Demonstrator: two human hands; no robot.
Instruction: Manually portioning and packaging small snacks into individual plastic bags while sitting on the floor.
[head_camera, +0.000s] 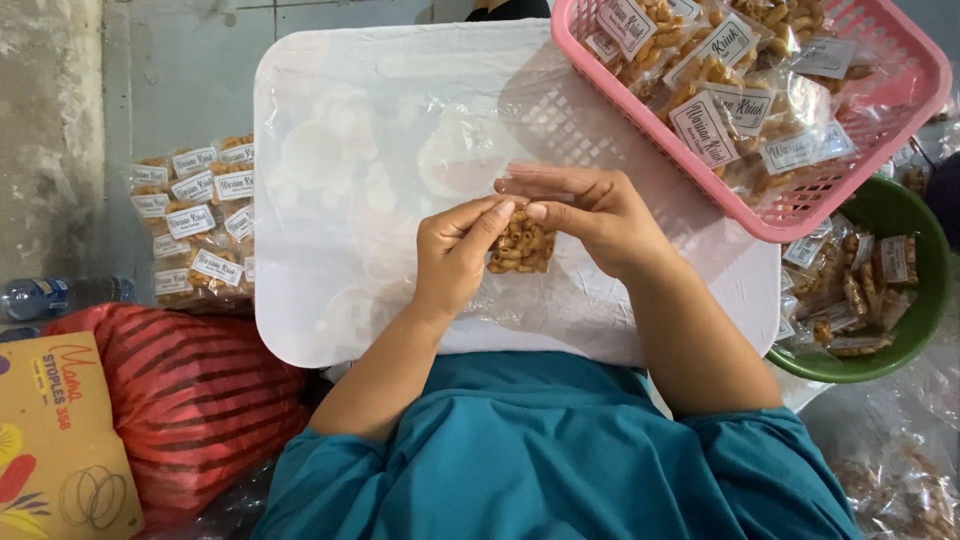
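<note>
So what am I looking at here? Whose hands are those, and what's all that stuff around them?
There is no machine here, just a person. The one picture comes from a camera worn on their head, looking down, so you see their own arms and teal clothes at the bottom.

The left hand and the right hand together pinch the top of a small clear packet of curly snacks. They work over a white tray resting on the lap.

At the top right, a pink basket holds packets with white labels. Below it, a green bowl holds more packets. On the left lies a stack of labelled packets, and nearer the person a red striped bag, a yellowish cardboard box and a plastic bottle.
</note>
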